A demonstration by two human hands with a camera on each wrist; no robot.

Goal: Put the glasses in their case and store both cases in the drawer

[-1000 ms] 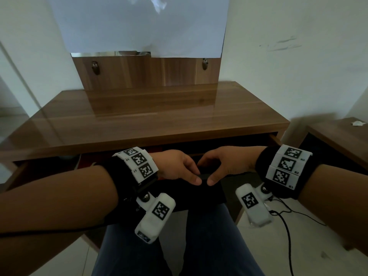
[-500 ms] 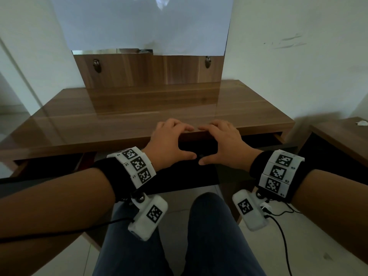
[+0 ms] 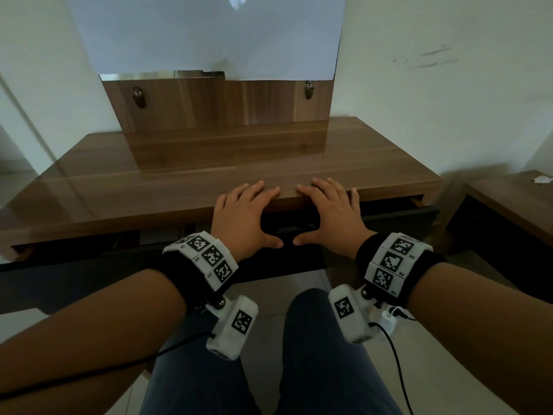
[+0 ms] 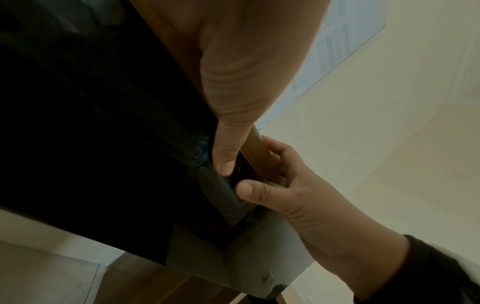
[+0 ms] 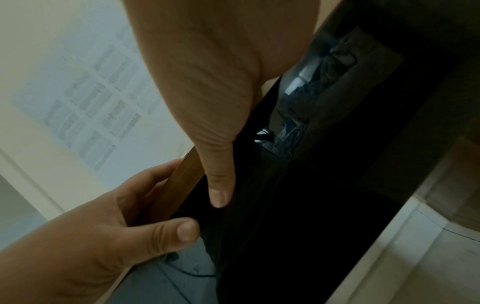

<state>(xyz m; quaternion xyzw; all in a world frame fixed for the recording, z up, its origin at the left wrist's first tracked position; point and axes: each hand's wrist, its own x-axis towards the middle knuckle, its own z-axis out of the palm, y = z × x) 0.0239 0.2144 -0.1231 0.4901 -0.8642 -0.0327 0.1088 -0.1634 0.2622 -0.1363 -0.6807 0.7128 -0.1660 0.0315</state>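
Observation:
Neither the glasses nor the cases show in any view. The dark drawer front (image 3: 287,256) sits almost flush under the edge of the wooden desk (image 3: 209,163). My left hand (image 3: 245,217) and right hand (image 3: 332,217) lie side by side at that edge. Their fingers rest flat on the desk top and both thumbs press the drawer front. The left wrist view shows my left thumb (image 4: 223,160) on the dark panel, with the right hand (image 4: 272,181) over the wooden edge. From the right wrist I see the right thumb (image 5: 219,185) and the left hand (image 5: 145,216) placed the same way.
A paper-covered mirror (image 3: 209,34) stands on a wooden back panel behind the desk. A low side table (image 3: 508,205) is at the right. My knees in jeans (image 3: 314,354) are under the drawer, and a black cable (image 3: 398,369) hangs from the right wrist.
The drawer has slid inward from well open to almost flush. Both hands went forward with it, from its front edge up to the desk edge, and their fingers spread flat.

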